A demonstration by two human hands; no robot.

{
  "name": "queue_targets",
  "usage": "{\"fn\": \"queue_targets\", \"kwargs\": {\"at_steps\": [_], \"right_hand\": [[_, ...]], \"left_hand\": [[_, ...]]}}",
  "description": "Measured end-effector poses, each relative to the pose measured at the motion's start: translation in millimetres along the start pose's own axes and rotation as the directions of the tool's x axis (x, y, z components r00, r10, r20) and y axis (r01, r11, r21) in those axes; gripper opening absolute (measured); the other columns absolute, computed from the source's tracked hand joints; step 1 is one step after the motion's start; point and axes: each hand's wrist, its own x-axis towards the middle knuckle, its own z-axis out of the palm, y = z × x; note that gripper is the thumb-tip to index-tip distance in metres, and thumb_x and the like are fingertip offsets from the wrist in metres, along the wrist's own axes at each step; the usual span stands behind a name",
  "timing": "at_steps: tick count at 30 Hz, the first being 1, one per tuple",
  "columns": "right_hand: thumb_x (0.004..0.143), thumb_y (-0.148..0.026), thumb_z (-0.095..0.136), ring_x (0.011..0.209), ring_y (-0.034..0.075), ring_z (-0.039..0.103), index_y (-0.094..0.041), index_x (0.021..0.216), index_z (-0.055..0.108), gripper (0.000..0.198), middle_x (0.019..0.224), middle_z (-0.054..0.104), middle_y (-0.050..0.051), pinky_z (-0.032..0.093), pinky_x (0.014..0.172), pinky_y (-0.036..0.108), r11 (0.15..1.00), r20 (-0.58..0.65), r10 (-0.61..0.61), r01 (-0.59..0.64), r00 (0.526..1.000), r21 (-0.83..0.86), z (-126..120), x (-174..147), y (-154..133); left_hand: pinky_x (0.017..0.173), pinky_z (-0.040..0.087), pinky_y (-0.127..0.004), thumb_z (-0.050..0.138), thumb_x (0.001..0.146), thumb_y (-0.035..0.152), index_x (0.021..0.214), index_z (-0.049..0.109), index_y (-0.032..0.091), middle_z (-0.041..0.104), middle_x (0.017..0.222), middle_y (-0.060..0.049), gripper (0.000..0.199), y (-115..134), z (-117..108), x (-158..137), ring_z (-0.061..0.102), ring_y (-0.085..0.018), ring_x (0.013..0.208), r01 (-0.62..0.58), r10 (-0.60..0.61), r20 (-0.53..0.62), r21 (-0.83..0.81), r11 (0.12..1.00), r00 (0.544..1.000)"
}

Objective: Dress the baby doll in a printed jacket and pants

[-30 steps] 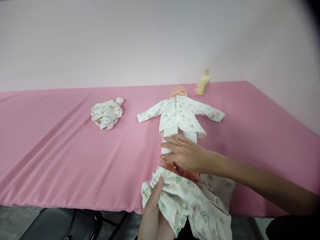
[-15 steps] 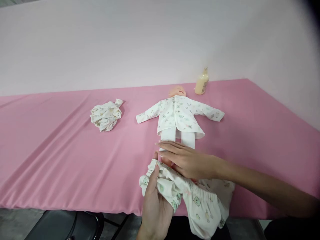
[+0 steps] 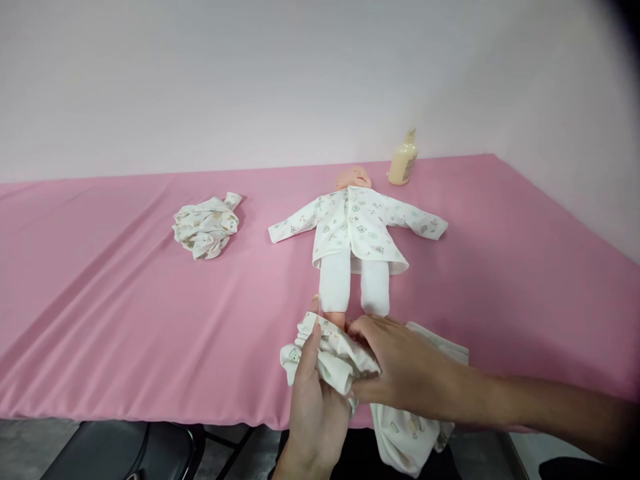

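Observation:
A baby doll (image 3: 353, 177) lies on its back, dressed in a white printed jacket (image 3: 361, 223) with both sleeves spread out. White coverings wrap its legs (image 3: 335, 283). Bunched printed baby pants (image 3: 333, 347) surround the foot end of the leg on the left. My left hand (image 3: 317, 400) grips the gathered cloth from the left, thumb on top. From the right, my right hand (image 3: 400, 367) pinches the same pants, fingers curled around the fabric near the foot. The other part of the pants (image 3: 407, 433) hangs over the table's front edge. The doll's other foot is hidden.
A crumpled printed cloth (image 3: 206, 227) lies to the left on the pink table cover (image 3: 125, 320). A pump bottle (image 3: 403, 160) of pale yellow liquid stands behind the doll near the wall. Below the front edge is a black chair (image 3: 120, 450).
My right hand has moved down from over the doll's lower legs, its outstretched fingers now curled onto the pants. My left hand keeps its hold, and the view has shifted slightly.

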Motion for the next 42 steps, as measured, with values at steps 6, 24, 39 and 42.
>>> {"fn": "queue_targets", "kwargs": {"at_steps": [6, 24, 39, 42], "right_hand": [[0.068, -0.021, 0.067, 0.072, 0.018, 0.054, -0.020, 0.075, 0.054, 0.015, 0.078, 0.062, 0.002, 0.041, 0.067, 0.032, 0.999, 0.020, -0.036, 0.037, 0.999, -0.027, -2.4, 4.5, -6.0], [0.081, -0.004, 0.049, 0.097, 0.021, 0.063, -0.021, 0.101, 0.049, 0.026, 0.114, 0.060, 0.008, 0.056, 0.078, 0.038, 0.928, -0.253, -0.347, 0.293, 0.903, -0.228, 20.5, -2.6, 5.4], [0.076, -0.009, 0.054, 0.070, 0.014, 0.052, -0.021, 0.091, 0.051, 0.020, 0.085, 0.061, -0.001, 0.040, 0.059, 0.026, 0.974, -0.152, -0.065, 0.096, 0.986, 0.204, 3.0, 27.5, 6.2], [0.072, -0.005, 0.054, 0.077, 0.014, 0.057, -0.021, 0.099, 0.055, 0.033, 0.095, 0.065, 0.001, 0.042, 0.064, 0.026, 0.964, -0.124, -0.097, 0.124, 0.988, 0.234, 1.6, 29.3, 6.1]], "left_hand": [[0.083, 0.058, -0.024, 0.064, 0.092, 0.035, 0.139, 0.054, 0.032, 0.066, 0.125, -0.004, 0.048, -1.0, 3.2, -2.7, 0.067, -0.017, 0.106, -0.021, 0.022, 0.055, -0.025, 0.999, 0.998], [0.095, 0.053, -0.032, 0.064, 0.092, 0.032, 0.141, 0.051, 0.031, 0.063, 0.127, -0.005, 0.051, -3.1, 3.3, -2.2, 0.064, -0.018, 0.109, -0.049, 0.059, 0.097, -0.104, 0.993, 0.994], [0.103, 0.048, -0.033, 0.056, 0.094, 0.023, 0.135, 0.058, 0.022, 0.068, 0.119, -0.008, 0.041, -14.6, -2.6, -3.6, 0.061, -0.021, 0.119, -0.075, 0.112, 0.165, -0.218, 0.973, 0.980], [0.102, 0.048, -0.033, 0.058, 0.093, 0.025, 0.136, 0.057, 0.022, 0.068, 0.120, -0.008, 0.042, -16.0, -1.8, -1.2, 0.063, -0.021, 0.115, -0.086, 0.115, 0.140, -0.197, 0.977, 0.983]]}}
